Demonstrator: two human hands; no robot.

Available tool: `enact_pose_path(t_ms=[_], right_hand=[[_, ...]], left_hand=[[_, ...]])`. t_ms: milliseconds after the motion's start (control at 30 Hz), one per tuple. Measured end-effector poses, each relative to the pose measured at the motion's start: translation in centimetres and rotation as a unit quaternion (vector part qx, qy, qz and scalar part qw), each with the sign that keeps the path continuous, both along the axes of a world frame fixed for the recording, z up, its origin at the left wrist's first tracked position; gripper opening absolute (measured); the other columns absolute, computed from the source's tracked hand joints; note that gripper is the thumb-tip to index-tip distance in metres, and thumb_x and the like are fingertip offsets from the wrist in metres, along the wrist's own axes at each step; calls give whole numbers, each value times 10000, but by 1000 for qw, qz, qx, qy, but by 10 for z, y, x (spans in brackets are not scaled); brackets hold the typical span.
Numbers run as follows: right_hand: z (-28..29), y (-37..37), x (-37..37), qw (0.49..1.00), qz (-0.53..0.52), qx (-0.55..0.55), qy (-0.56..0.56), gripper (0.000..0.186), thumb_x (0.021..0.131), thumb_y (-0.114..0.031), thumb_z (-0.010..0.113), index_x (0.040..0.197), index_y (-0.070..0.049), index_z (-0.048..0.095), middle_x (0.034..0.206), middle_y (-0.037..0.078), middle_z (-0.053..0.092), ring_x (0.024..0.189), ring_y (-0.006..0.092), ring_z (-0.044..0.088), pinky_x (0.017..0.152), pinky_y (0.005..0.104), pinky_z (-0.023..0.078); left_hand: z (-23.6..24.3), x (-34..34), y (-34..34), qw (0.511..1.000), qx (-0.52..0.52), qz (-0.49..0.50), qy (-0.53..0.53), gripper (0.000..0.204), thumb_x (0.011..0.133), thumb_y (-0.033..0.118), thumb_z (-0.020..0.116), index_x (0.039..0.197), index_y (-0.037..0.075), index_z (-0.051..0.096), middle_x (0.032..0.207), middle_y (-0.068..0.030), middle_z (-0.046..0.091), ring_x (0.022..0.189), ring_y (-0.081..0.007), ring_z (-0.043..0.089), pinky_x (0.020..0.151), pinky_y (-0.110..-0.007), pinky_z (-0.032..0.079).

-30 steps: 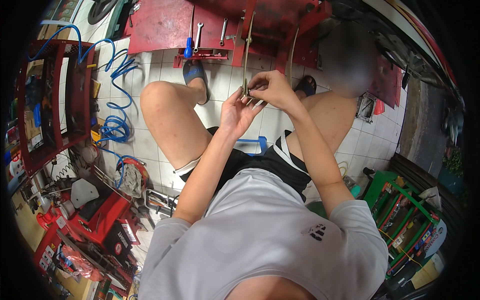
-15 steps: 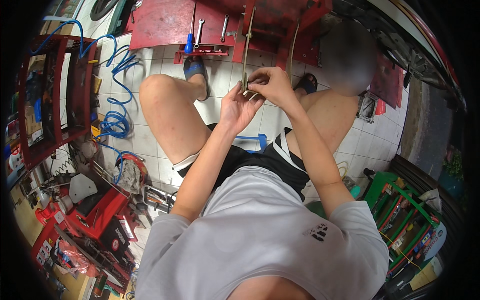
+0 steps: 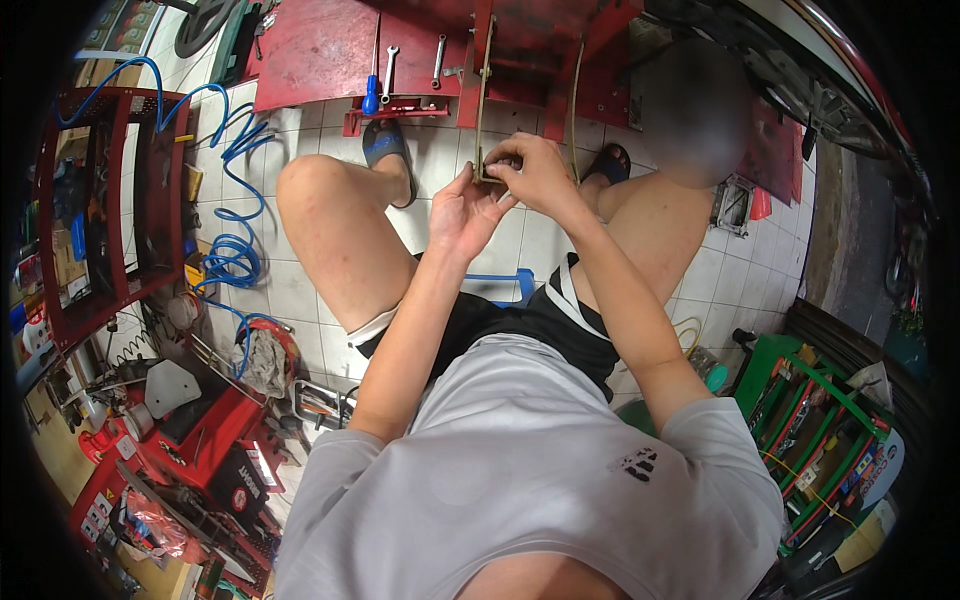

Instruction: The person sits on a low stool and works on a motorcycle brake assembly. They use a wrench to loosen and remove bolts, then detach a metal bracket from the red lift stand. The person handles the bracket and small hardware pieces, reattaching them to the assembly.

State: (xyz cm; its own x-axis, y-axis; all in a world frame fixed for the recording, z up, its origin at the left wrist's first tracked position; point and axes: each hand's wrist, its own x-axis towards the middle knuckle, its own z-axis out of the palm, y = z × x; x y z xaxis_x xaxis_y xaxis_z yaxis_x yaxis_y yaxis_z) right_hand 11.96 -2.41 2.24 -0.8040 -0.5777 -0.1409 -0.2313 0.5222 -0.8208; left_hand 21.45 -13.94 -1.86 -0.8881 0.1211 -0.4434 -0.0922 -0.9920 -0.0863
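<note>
A thin, yellowish metal bar (image 3: 481,115) runs down from the red stand and ends between my hands. My left hand (image 3: 461,215), palm up, has its thumb and fingers closed about the bar's lower end. Over it, my right hand (image 3: 538,172) bends its fingers in a pinch at the same end. Whatever small part sits in that pinch is too hidden to name. A second similar bar (image 3: 576,110) hangs to the right, behind my right hand.
On the red platform (image 3: 310,50) lie a blue-handled screwdriver (image 3: 371,95) and wrenches, including one spanner (image 3: 389,75). A coiled blue hose (image 3: 232,260) hangs at left beside a red rack (image 3: 125,200). A green tool cart (image 3: 815,440) stands at right; a blue stool (image 3: 525,287) sits beneath me.
Both hands remain at the bar's lower end. My right hand's fingers have shifted slightly and curl more; the whole view has moved a little.
</note>
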Motion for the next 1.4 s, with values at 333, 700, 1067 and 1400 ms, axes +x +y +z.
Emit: enact_pose_path(t_ms=[333,700,1067,1400], right_hand=[[-31,-9,-1,992,-29,-102,-63,212,645,-126,734,822,-12,725,772,161,701,693,229,688,672,355,539],[-17,5,7,992,-36,-113,30,165,610,-104,734,774,-99,750,715,103,700,684,244,690,640,358,536],[-12,-11,-9,998,14,-52,24,189,619,-174,710,774,-66,721,712,167,662,648,300,651,608,409,500],[11,2,-11,996,22,-38,-84,191,707,-96,703,878,-11,707,794,126,708,725,228,685,718,327,529]], left_hand=[[-4,1,-8,995,-91,3,-34,338,966,208,465,1180,-25,583,1130,-175,618,1147,-299,532,1098,-532,334],[30,-2,35,996,-78,-35,8,682,903,344,574,1435,5,314,1500,-196,242,1393,-390,227,1160,-555,199],[1,-11,8,995,-82,-4,48,564,933,338,508,1363,-12,404,1435,-191,397,1360,-331,339,1162,-510,220],[20,-8,21,998,-42,-16,54,501,1025,400,255,1335,26,379,1414,-215,385,1347,-383,348,1138,-544,271]])
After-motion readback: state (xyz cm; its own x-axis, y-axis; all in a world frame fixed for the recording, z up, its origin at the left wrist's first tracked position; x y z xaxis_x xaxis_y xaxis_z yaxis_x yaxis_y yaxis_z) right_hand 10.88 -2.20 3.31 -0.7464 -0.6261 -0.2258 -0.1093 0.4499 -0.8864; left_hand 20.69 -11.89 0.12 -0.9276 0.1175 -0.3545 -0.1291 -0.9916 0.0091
